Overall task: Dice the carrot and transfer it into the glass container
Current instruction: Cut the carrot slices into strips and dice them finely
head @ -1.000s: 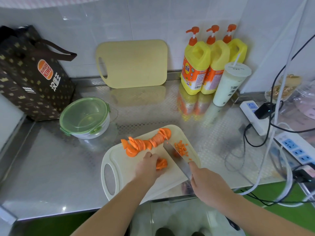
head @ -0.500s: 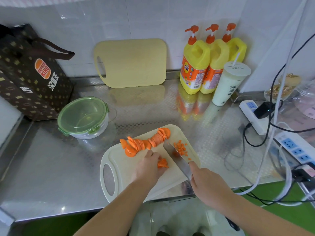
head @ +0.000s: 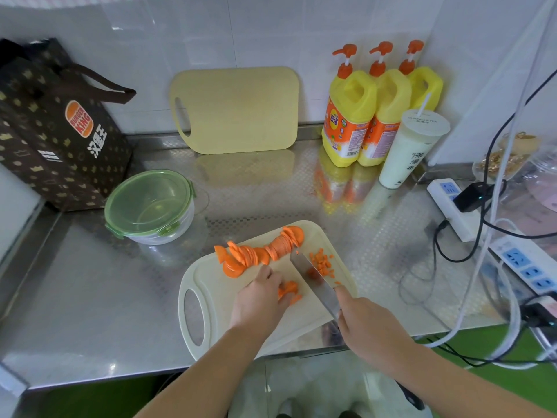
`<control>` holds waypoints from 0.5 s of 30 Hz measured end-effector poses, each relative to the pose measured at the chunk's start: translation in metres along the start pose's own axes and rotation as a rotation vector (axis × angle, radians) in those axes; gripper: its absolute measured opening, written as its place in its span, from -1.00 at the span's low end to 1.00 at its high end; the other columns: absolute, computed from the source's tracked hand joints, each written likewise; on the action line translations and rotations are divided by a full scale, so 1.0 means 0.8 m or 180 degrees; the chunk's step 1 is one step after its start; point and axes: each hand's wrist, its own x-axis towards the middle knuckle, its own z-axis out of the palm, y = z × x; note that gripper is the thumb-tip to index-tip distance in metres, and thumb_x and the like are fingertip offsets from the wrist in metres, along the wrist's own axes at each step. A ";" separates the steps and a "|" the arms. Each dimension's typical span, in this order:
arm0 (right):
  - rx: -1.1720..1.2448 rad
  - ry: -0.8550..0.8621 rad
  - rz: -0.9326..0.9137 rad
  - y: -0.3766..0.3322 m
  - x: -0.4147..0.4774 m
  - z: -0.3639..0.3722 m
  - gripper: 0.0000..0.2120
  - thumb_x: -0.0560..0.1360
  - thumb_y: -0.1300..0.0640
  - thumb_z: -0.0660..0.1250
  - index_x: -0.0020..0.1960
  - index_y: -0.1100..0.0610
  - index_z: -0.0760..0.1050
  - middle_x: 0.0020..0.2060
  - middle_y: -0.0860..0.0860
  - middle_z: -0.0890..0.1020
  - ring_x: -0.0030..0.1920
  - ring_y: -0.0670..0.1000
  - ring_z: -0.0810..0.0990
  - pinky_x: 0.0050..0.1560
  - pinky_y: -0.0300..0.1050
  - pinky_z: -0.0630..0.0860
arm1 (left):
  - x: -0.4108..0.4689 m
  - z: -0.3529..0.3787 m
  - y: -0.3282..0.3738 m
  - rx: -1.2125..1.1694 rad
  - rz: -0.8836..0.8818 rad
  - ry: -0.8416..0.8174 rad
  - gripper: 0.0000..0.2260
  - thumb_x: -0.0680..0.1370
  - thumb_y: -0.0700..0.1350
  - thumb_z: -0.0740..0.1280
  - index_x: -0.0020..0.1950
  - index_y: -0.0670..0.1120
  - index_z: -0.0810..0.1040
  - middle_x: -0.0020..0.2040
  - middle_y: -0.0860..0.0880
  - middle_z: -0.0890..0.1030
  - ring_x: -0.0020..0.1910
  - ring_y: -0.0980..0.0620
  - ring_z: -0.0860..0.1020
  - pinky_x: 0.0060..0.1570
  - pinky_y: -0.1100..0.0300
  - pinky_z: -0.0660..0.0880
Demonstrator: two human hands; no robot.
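Head view: carrot dicing on the white cutting board (head: 211, 285).
I see the left hand (head: 259, 300) curled over carrot slices (head: 287, 289), the right hand (head: 370, 327) gripping the knife (head: 313, 276) beside them; diced bits (head: 322, 260) lie right of the blade, and the glass container (head: 150, 203) stands well apart, left.

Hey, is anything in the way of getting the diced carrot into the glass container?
Yes. The green lid sits on the glass container, covering its opening. The diced carrot lies on the white cutting board.
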 end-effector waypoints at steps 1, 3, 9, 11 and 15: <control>0.0013 -0.0018 -0.0004 0.000 0.000 0.000 -0.72 0.62 0.10 0.05 0.32 0.06 0.20 -0.37 -0.13 0.32 -0.44 -0.16 0.31 -0.48 -0.28 0.18 | 0.001 0.001 -0.002 -0.0051 -0.0045 -0.0007 -0.76 0.54 0.17 0.26 0.04 0.02 0.47 0.05 0.09 0.39 -0.16 0.01 0.53 -0.16 0.13 0.49; 0.0037 -0.0038 0.0006 -0.001 0.000 -0.001 -0.73 0.61 0.11 0.06 0.31 0.06 0.21 -0.38 -0.13 0.31 -0.44 -0.17 0.30 -0.48 -0.27 0.18 | 0.002 0.003 -0.004 -0.0126 -0.0080 -0.0079 -0.71 0.52 0.17 0.29 0.11 0.02 0.46 0.09 0.10 0.38 -0.10 0.02 0.54 -0.17 0.17 0.45; 0.0078 -0.0087 -0.0001 -0.003 0.001 0.006 -0.75 0.62 0.09 0.05 0.29 0.05 0.21 -0.36 -0.14 0.33 -0.44 -0.18 0.32 -0.47 -0.29 0.20 | 0.004 0.010 -0.002 -0.0276 -0.0173 -0.0294 -0.54 0.48 0.09 0.39 0.32 -0.02 0.39 0.22 0.04 0.37 0.09 0.00 0.53 0.06 0.12 0.51; 0.0105 -0.0094 0.0007 -0.003 0.002 0.009 -0.75 0.62 0.09 0.04 0.29 0.05 0.20 -0.32 -0.12 0.39 -0.38 -0.11 0.41 -0.39 -0.27 0.32 | 0.007 0.010 0.002 -0.0288 -0.0185 -0.0312 -0.64 0.51 0.06 0.37 0.25 -0.03 0.44 0.17 0.02 0.38 0.05 -0.01 0.52 0.05 0.10 0.51; 0.0141 -0.0085 0.0049 -0.003 0.003 0.010 -0.71 0.63 0.06 0.03 0.34 0.05 0.18 -0.23 -0.08 0.45 -0.27 -0.05 0.50 -0.28 -0.21 0.43 | 0.017 0.012 0.010 -0.0306 -0.0166 -0.0314 -0.70 0.53 0.03 0.35 0.22 -0.04 0.47 0.15 0.00 0.43 0.05 0.00 0.52 0.06 0.11 0.51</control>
